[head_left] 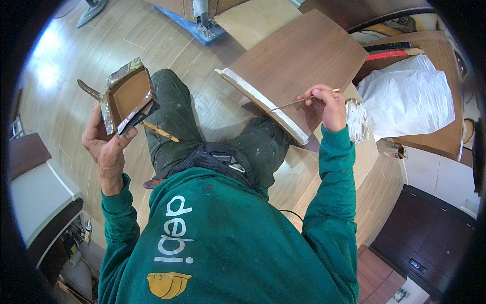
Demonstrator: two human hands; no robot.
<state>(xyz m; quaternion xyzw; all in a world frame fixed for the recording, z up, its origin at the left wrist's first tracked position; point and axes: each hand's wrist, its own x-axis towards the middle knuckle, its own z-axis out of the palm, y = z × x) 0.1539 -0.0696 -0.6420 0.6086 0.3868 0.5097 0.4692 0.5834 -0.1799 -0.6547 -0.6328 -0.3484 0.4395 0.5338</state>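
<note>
My left hand [107,149] holds up a small, shallow open box [132,95] with a brown inside and shiny, worn sides. A dark stick [88,89] juts out past its left side, and a pale, stained stick [161,131] sticks out below it on the right. Pinched in the fingers of my right hand [329,106] is a thin paintbrush [296,102]. Its tip points left and lies at or just over the edge of a brown wood-grain panel [309,61]; contact is hard to tell. A white strip [263,107] runs along that panel edge.
Right of the panel, a white sheet [407,99] lies on cardboard [445,134], with a red-handled tool [387,54] behind it. Crumpled, stained wrapping [357,121] sits near my right wrist. A white-and-brown furniture piece [43,195] stands at left. A dark case [428,238] is lower right.
</note>
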